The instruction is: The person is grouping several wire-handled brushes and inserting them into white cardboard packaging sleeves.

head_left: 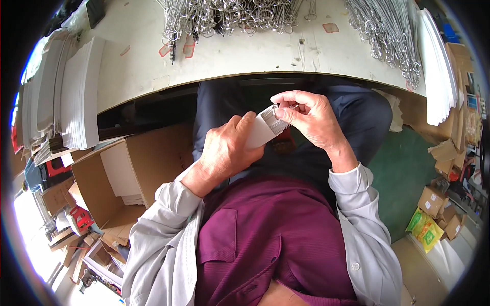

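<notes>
My left hand (227, 148) is closed around a slim white box (261, 133), held tilted over my lap. Out of its upper right end stick several wire-handled brushes (276, 121), with bristles showing along one side. At that end my right hand (311, 120) has thumb and forefinger pinched on the brushes' wire ends; the fingers hide exactly how many they grip. On the table beyond lies a heap of looped wire brushes (229, 15), a few with black bristles. A second bundle of wire brushes (385, 35) lies at the far right.
Flat white boxes stand in a stack (81, 92) at the table's left and another stack (438, 71) at its right. An opened cardboard carton (153, 158) with white pieces inside is beside my left arm. The table's front edge (229, 75) runs just beyond my hands.
</notes>
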`<action>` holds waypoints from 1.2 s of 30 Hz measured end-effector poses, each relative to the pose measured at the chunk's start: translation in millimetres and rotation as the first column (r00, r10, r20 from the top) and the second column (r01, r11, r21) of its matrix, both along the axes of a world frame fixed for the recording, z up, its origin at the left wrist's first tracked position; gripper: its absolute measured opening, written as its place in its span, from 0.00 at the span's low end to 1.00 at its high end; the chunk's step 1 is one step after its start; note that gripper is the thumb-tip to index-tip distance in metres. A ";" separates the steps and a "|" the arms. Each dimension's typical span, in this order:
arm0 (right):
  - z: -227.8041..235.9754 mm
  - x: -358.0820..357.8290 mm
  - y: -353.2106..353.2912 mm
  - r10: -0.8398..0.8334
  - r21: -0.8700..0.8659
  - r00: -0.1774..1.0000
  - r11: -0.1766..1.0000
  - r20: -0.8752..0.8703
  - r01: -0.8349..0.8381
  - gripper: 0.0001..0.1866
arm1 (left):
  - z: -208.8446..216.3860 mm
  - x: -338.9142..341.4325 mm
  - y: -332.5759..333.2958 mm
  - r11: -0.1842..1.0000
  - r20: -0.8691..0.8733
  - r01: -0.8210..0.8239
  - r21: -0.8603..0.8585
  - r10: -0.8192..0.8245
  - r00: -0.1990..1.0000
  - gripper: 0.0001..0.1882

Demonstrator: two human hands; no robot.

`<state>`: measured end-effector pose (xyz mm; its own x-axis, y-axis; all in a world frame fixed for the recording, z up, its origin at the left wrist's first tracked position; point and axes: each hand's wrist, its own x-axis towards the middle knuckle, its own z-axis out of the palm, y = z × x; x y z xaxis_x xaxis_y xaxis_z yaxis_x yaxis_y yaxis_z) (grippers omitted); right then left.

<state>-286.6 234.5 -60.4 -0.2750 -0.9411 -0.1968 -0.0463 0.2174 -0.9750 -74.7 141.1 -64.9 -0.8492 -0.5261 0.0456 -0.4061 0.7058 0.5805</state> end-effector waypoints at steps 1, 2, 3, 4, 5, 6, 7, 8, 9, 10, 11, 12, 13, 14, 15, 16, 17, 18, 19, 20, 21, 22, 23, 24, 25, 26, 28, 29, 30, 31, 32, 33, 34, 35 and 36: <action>-0.9 0.4 1.0 -0.015 -0.008 0.999 1.000 0.031 0.015 0.10 | 0.3 -0.5 -0.3 1.000 0.000 0.000 0.001 0.000 1.000 0.30; -1.6 0.4 1.6 -0.015 -0.007 0.999 1.000 0.032 0.015 0.10 | 0.5 -1.0 -0.4 1.000 -0.003 -0.002 0.008 0.002 1.000 0.30; -2.3 0.4 2.1 0.000 -0.054 1.000 0.999 0.007 0.000 0.10 | 0.7 -1.4 -0.4 1.000 -0.006 -0.003 0.016 0.003 1.000 0.30; -2.8 0.5 2.6 0.015 -0.101 1.000 0.995 -0.018 -0.016 0.10 | 0.2 -1.5 -0.1 1.000 -0.005 -0.003 0.016 0.003 1.000 0.30; -2.8 0.8 2.6 0.014 -0.100 1.000 0.995 -0.018 -0.016 0.10 | -0.6 -1.6 0.4 1.000 -0.006 -0.003 0.022 0.003 1.000 0.29; -2.6 1.2 2.1 0.011 -0.107 1.000 0.994 -0.011 -0.012 0.09 | -1.0 -1.7 0.7 1.000 -0.007 -0.003 0.028 0.003 1.000 0.29; -2.3 1.5 1.7 0.009 -0.114 1.000 0.993 -0.004 -0.009 0.08 | -0.4 -2.2 0.9 1.000 -0.007 -0.003 0.028 0.003 1.000 0.29; -2.0 1.8 1.7 0.009 -0.114 1.000 0.993 -0.004 -0.009 0.08 | 0.7 -2.8 1.0 1.000 0.002 -0.006 0.025 0.006 1.000 0.29; -1.5 2.3 1.9 0.006 -0.119 0.999 0.993 -0.041 -0.011 0.07 | 1.2 -3.3 1.1 1.000 0.011 -0.009 0.022 0.008 1.000 0.29; -1.2 2.9 1.8 0.003 -0.125 0.997 0.992 -0.076 -0.012 0.06 | 0.7 -3.3 1.3 1.000 0.011 -0.009 0.022 0.008 1.000 0.29; -2.1 3.7 1.8 0.003 -0.125 0.997 0.992 -0.076 -0.012 0.06 | -0.5 -3.1 1.6 1.000 0.003 -0.011 0.023 0.011 1.000 0.30; -4.0 4.8 2.0 -0.028 -0.119 0.992 0.993 -0.123 0.013 0.06 | -1.4 -3.0 2.0 1.000 -0.005 -0.014 0.024 0.014 1.000 0.30; -6.0 6.1 2.2 -0.058 -0.113 0.984 0.993 -0.170 0.039 0.05 | -2.0 -3.1 2.9 1.000 -0.005 -0.014 0.024 0.014 1.000 0.30; -6.8 8.4 2.3 -0.058 -0.113 0.984 0.993 -0.170 0.039 0.05 | -2.4 -3.3 4.4 1.000 0.000 -0.014 0.017 0.014 1.000 0.30; -7.2 11.8 2.5 -0.098 -0.093 0.980 0.992 -0.173 0.083 0.05 | -2.9 -3.4 5.7 1.000 0.006 -0.014 0.011 0.014 1.000 0.29; -7.7 15.2 2.7 -0.138 -0.072 0.974 0.989 -0.177 0.127 0.05 | -3.0 -3.9 6.6 1.000 0.006 -0.013 0.011 0.013 1.000 0.29; -9.1 18.6 2.6 -0.139 -0.071 0.974 0.989 -0.177 0.129 0.05 | -3.3 -4.4 7.3 1.000 0.010 -0.017 0.018 0.017 1.000 0.29; -11.2 22.3 2.4 -0.181 -0.135 0.958 0.979 -0.225 0.153 0.05 | -3.7 -4.7 7.7 0.999 0.015 -0.020 0.025 0.020 1.000 0.29; -13.4 27.3 1.9 -0.221 -0.201 0.938 0.965 -0.268 0.170 0.05 | -5.2 -4.4 7.6 0.999 0.017 -0.021 0.026 0.021 1.000 0.29; -14.8 34.2 1.8 -0.249 -0.217 0.912 0.959 -0.326 0.185 0.05 | -7.4 -4.4 7.2 1.000 -0.021 -0.023 -0.005 0.023 1.000 0.30; -16.2 36.6 2.8 -0.238 -0.270 0.822 0.957 -0.518 0.107 0.06 | -8.6 -4.2 6.9 0.999 -0.058 -0.027 -0.035 0.025 0.998 0.30; -19.1 42.6 3.3 -0.241 -0.305 0.832 0.948 -0.500 0.091 0.08 | -8.9 -4.3 6.8 0.999 -0.057 -0.027 -0.034 0.025 0.998 0.30; -21.1 48.6 4.2 -0.243 -0.340 0.843 0.937 -0.481 0.076 0.10 | -9.0 -4.2 6.6 0.998 -0.044 -0.062 0.012 0.062 0.997 0.30; -20.6 51.1 6.7 -0.181 -0.326 0.843 0.945 -0.506 0.008 0.15 | -9.3 -4.0 6.3 0.994 -0.029 -0.098 0.057 0.100 0.995 0.31; -18.2 52.4 10.0 -0.119 -0.268 0.829 0.963 -0.546 -0.038 0.20 | -9.6 -3.1 5.9 0.993 -0.028 -0.099 0.058 0.101 0.995 0.31; -19.3 53.8 12.0 -0.131 -0.284 0.866 0.959 -0.483 -0.013 0.21 | -10.1 -2.0 5.1 0.993 -0.034 -0.101 0.066 0.104 0.994 0.31; -19.1 52.2 13.5 -0.208 -0.326 0.889 0.943 -0.408 0.071 0.24 | -8.7 -1.6 4.0 0.992 -0.038 -0.105 0.075 0.108 0.993 0.31; -17.7 47.7 14.8 -0.274 -0.353 0.876 0.926 -0.397 0.130 0.25 | -5.4 -2.8 3.4 0.989 -0.034 -0.109 0.097 0.113 0.993 0.32; -19.2 42.1 17.7 -0.259 -0.340 0.840 0.936 -0.477 0.096 0.25 | -3.5 -3.1 3.0 0.986 -0.029 -0.112 0.120 0.116 0.993 0.32; -18.8 43.0 18.6 -0.260 -0.340 0.840 0.935 -0.477 0.096 0.25 | -4.9 -1.9 2.4 0.987 -0.029 -0.112 0.119 0.116 0.993 0.32; -17.3 45.1 20.8 -0.174 -0.312 0.817 0.950 -0.550 -0.008 0.24 | -7.5 0.2 1.6 0.987 -0.038 -0.105 0.119 0.110 0.993 0.31; -15.2 47.4 23.4 -0.088 -0.275 0.780 0.955 -0.619 -0.110 0.24 | -10.1 1.6 1.3 0.988 -0.047 -0.098 0.119 0.104 0.993 0.30; -11.7 54.1 23.9 -0.079 -0.265 0.807 0.959 -0.586 -0.099 0.23 | -12.4 1.8 2.6 0.988 -0.048 -0.097 0.121 0.103 0.993 0.30; -13.0 53.5 24.5 -0.078 -0.263 0.806 0.960 -0.586 -0.098 0.23 | -14.6 1.9 3.9 0.987 -0.063 -0.091 0.131 0.100 0.993 0.30; -15.6 52.1 25.2 -0.080 -0.275 0.866 0.959 -0.493 -0.068 0.24 | -15.8 1.6 4.9 0.986 -0.078 -0.085 0.140 0.097 0.992 0.31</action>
